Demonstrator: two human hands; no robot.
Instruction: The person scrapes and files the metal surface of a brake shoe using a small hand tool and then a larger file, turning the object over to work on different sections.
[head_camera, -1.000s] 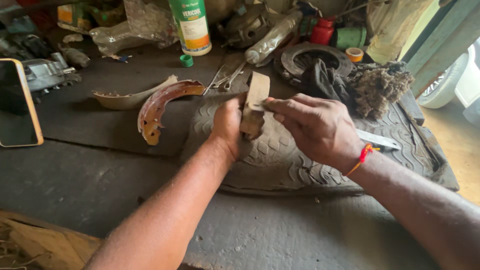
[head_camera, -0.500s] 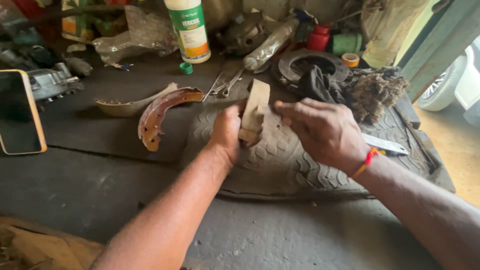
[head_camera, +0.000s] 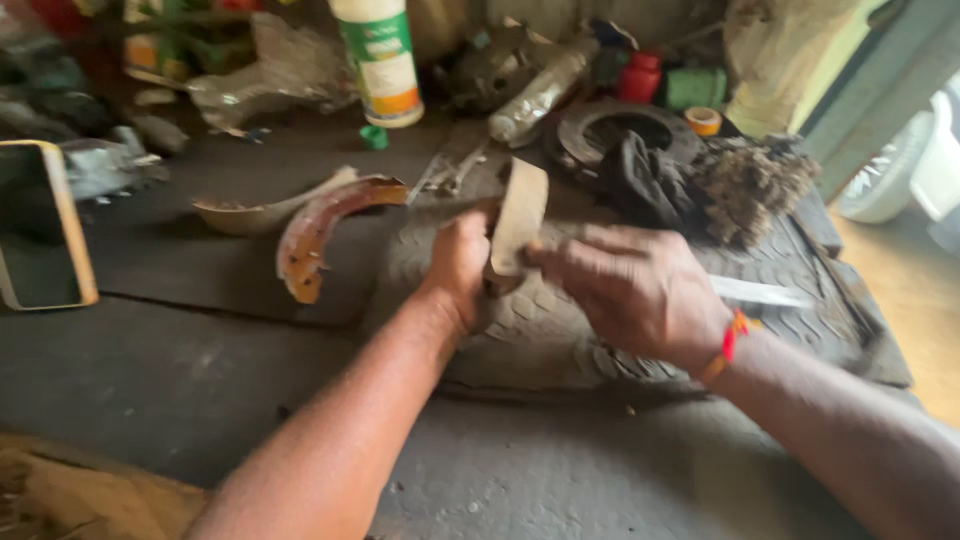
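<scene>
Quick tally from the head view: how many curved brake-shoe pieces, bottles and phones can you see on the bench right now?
Curved brake-shoe pieces: 3: tan one in both hands, rusty one, pale one behind it
Bottles: 2: white-and-green one, clear one lying down
Phones: 1
Total: 6

- Curved brake lining strip (head_camera: 520, 215), centre of the frame: matt tan, fibrous-looking.
- Brake shoe (head_camera: 320, 225), left of centre: rusty metal, rough, orange-brown.
- Rubber mat (head_camera: 560, 330), centre: dark, matt, ribbed tread pattern.
- Table (head_camera: 150, 360), lower left: grey, dusty, rough.
- Bottle (head_camera: 380, 60), top centre: glossy white and green plastic.
- Rag (head_camera: 650, 180), upper right: dark cloth.
- Phone (head_camera: 40, 225), left edge: glossy screen.
</scene>
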